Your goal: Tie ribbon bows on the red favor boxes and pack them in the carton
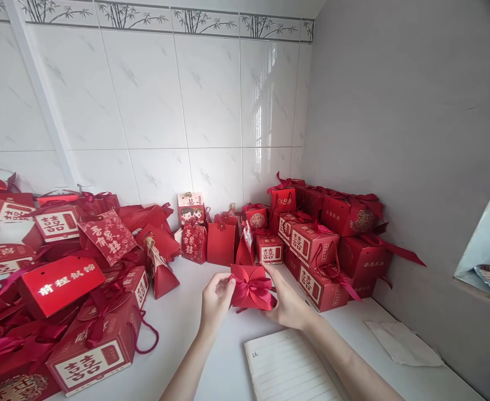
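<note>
A small red gift box (251, 285) with a pink-red ribbon bow on top is between my two hands, just above the white tabletop. My left hand (218, 301) is closed at its left side, thumb and fingers pinching near the edge. My right hand (284, 301) wraps the right side, with its fingers partly hidden behind the box. Just beyond it stands a small box with a double-happiness label (270, 250). Below my hands lies an open lined notebook (290, 365) with a little writing at its upper left corner.
Red gift boxes are stacked at the right, including a handled box (324, 287). A large heap fills the left, with a corded box (90, 356) in front. Upright red packets (221, 243) line the tiled wall. White paper (401, 344) lies near the right wall.
</note>
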{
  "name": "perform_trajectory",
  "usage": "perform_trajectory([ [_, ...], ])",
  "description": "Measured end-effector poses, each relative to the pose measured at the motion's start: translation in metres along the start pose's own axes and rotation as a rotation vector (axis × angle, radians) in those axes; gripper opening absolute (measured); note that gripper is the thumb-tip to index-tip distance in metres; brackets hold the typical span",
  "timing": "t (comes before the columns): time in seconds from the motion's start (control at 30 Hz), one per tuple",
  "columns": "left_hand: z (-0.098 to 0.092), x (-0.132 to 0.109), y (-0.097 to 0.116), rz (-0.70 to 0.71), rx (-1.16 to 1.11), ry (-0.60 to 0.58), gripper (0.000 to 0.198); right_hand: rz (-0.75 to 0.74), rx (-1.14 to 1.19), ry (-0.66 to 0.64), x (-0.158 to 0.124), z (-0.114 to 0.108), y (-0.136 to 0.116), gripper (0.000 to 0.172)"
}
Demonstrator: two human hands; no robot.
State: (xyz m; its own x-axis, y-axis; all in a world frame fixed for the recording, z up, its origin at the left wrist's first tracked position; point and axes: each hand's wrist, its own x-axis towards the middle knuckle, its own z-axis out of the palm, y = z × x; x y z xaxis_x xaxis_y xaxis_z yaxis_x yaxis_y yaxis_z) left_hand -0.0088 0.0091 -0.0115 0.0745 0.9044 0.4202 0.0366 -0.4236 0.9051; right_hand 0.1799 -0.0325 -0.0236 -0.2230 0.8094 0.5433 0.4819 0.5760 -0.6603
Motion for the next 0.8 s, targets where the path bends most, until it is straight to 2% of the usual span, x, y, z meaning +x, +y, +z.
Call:
perform_trajectory([
  [0.13,0.0,0.0,-0.002,0.067,0.059,0.015,0.027,0.004,0.013,-0.004,0.001,0.0,-0.001,0.095],
  [0.2,0.001,-0.001,-0.002,0.157,0.119,0.039,0.024,0.006,0.023,-0.006,0.001,0.0,-0.002,0.093],
  [0.3,0.001,-0.005,0.0,0.423,0.282,0.063,0.016,-0.001,-0.006,0.005,0.002,0.002,-0.001,0.093],
  [0.37,0.003,-0.008,0.0,0.633,0.394,0.026,0.012,-0.006,-0.046,0.021,0.001,0.004,0.002,0.094],
  [0.43,0.005,-0.012,0.0,0.814,0.479,-0.012,0.013,-0.012,-0.085,0.033,0.0,0.005,0.003,0.095],
  [0.5,0.008,-0.015,0.001,0.944,0.539,0.004,0.015,-0.027,-0.119,0.042,0.0,0.007,0.004,0.094],
  [0.7,0.012,-0.023,0.015,1.074,0.616,0.188,0.018,-0.128,-0.205,0.195,0.0,0.012,-0.01,0.095],
  [0.8,0.012,-0.026,0.019,1.093,0.617,0.227,0.02,-0.193,-0.243,0.293,-0.001,0.013,-0.017,0.092],
])
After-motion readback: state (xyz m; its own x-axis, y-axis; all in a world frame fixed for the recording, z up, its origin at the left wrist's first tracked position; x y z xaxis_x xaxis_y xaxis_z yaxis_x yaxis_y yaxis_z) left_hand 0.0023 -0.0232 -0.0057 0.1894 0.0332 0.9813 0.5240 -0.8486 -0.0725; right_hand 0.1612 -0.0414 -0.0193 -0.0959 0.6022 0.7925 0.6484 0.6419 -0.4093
